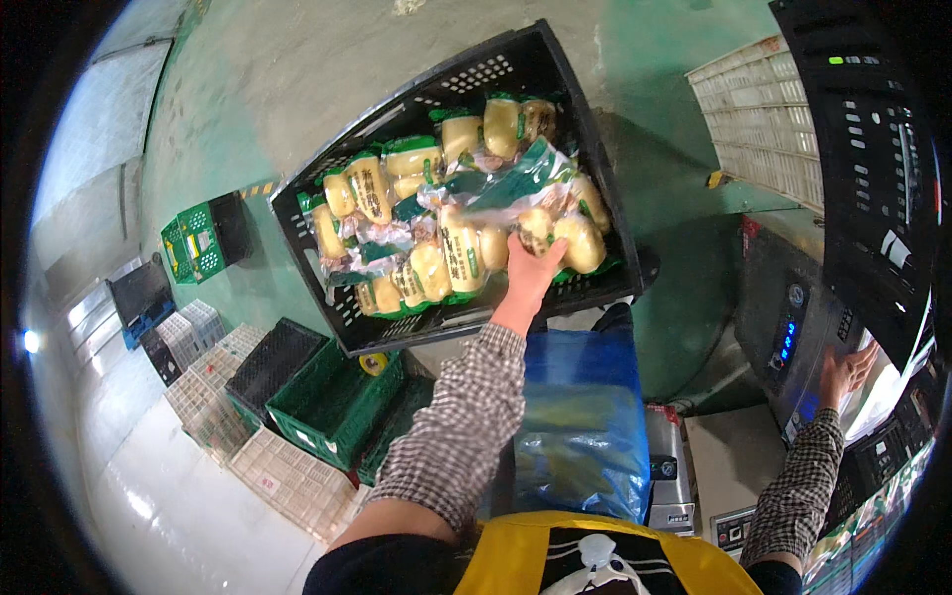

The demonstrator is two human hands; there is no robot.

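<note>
My left hand (535, 270) reaches into a black plastic crate (620, 208), with thumb and fingers closed on a clear-film bag of potatoes (579, 245) at its right end. Several more bags of potatoes (428, 268), green-edged and printed, lie in rows in this crate. Between the rows runs loose crumpled film with green patches (496, 188). Off to the right, my right hand (845, 375) lies with fingers stretched out at the edge of a dark metal machine (773, 322) with a lit blue display. Nothing shows in that hand.
A blue plastic-covered surface (580, 436) is just in front of me, beside a small metal device (670, 481). Green crates (322, 402) and whitish crates (288, 476) stand at left. A white slatted crate (759, 114) and tall black crates (863, 149) stand at right.
</note>
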